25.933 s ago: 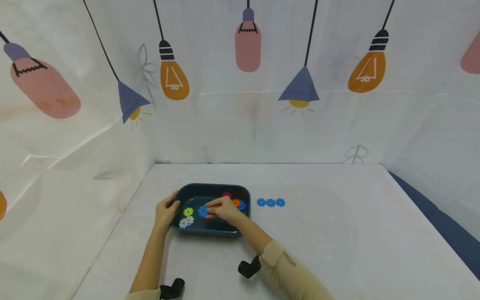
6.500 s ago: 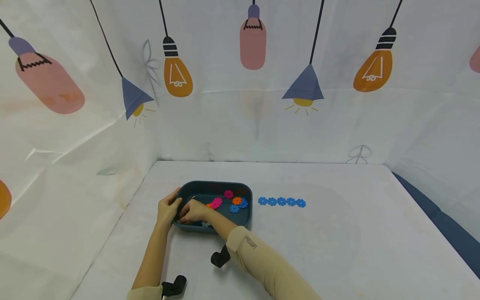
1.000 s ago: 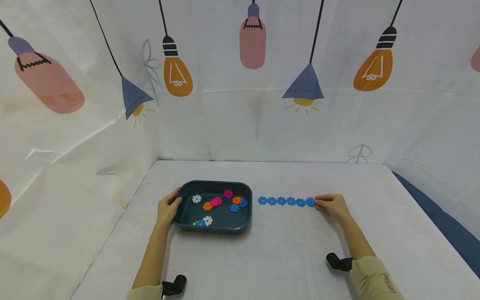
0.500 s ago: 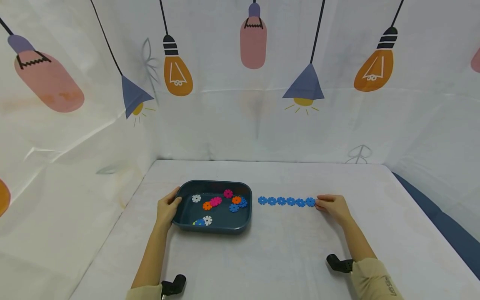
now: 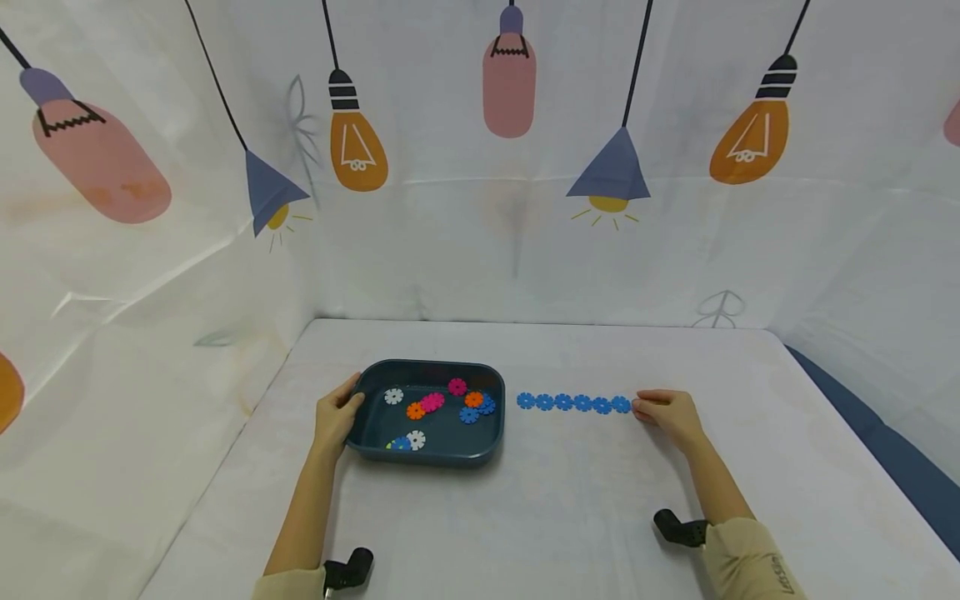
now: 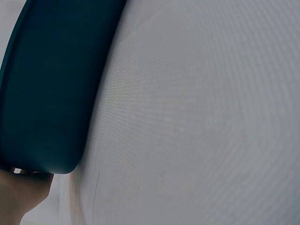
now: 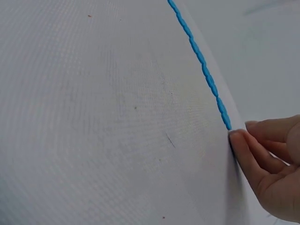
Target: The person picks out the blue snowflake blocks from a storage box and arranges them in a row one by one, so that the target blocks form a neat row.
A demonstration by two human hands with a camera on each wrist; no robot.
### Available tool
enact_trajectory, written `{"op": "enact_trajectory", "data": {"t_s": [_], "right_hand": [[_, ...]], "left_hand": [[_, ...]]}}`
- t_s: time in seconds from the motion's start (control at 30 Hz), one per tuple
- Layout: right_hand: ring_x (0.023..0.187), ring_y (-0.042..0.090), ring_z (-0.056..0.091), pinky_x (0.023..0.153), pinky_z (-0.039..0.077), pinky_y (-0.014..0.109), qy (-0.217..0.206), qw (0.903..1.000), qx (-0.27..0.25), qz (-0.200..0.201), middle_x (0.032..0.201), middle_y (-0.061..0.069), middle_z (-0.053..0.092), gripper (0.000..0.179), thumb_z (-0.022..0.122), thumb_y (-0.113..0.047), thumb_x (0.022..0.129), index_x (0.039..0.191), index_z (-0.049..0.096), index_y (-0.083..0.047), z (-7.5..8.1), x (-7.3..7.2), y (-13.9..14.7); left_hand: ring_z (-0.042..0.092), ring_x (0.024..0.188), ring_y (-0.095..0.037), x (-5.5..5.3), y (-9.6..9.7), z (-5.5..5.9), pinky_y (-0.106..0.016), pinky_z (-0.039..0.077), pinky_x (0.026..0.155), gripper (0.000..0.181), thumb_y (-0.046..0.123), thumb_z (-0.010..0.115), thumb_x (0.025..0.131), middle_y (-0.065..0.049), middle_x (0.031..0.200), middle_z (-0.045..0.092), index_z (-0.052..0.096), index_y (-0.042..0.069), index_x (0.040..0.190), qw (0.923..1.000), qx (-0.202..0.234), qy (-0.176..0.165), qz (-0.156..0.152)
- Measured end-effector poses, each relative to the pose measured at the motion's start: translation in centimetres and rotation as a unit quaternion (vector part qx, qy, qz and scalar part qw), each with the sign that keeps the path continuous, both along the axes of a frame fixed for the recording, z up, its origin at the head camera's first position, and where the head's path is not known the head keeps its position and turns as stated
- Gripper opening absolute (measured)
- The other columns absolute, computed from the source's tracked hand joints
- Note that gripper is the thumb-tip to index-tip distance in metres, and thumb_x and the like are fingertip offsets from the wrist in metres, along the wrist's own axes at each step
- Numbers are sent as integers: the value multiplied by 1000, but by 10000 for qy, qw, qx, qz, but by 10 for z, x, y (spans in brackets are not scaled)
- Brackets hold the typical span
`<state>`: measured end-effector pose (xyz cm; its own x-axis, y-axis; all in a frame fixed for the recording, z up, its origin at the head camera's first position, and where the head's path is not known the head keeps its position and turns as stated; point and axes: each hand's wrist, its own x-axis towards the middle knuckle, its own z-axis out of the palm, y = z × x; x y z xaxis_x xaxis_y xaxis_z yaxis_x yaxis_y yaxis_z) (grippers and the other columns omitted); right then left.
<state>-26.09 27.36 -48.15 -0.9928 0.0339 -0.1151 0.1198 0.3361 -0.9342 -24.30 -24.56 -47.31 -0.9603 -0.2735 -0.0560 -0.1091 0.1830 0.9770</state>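
Note:
My left hand grips the left rim of a dark teal tray, thumb over the edge; the left wrist view shows the tray's outer wall and part of that hand. Several blue flower-shaped discs lie flat in a straight row right of the tray, edge to edge. At the row's right end is my right hand, fingertips beside the last blue disc. Close up in the right wrist view, the thumb is at the row's tip and the other fingers stand apart from it.
Inside the tray lie more flower discs: white, orange, pink and blue, some overlapping. A white cloth covers the table. A printed white sheet hangs behind.
The blue row has grown rightward since the oldest frame, when my right hand was in the tray. In the last second that hand has shifted slightly right, off the end disc. My left hand stays put.

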Motion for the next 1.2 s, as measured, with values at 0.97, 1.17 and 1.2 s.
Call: {"op": "enact_trajectory", "data": {"t_s": [0.97, 1.17, 1.2], "right_hand": [[97, 32, 66, 86, 51, 43, 823, 9543, -1885, 2168, 114, 33, 59, 39, 62, -2, 88, 120, 52, 18, 42, -10, -199], [99, 36, 64, 86, 51, 46, 614, 9468, -1897, 2525, 115, 34, 58, 39, 62, -1, 88, 120, 53, 18, 38, -6, -243], [98, 32, 66, 86, 51, 44, 528, 9480, -1851, 2535, 115, 33, 59, 38, 62, -1, 87, 120, 54, 17, 37, -5, -250]], "left_hand": [[30, 137, -32, 1, -1, 1, -40, 28, 111, 46, 2, 46, 96, -20, 148, 33, 39, 0, 141, 9998, 157, 39, -95], [29, 137, -31, 2, -2, 1, -40, 28, 111, 46, 4, 46, 97, -20, 148, 33, 38, 2, 142, 9998, 151, 30, -140], [30, 137, -31, 2, -2, 1, -40, 28, 111, 46, 4, 46, 97, -20, 148, 33, 38, 2, 142, 9998, 147, 25, -139]]}}
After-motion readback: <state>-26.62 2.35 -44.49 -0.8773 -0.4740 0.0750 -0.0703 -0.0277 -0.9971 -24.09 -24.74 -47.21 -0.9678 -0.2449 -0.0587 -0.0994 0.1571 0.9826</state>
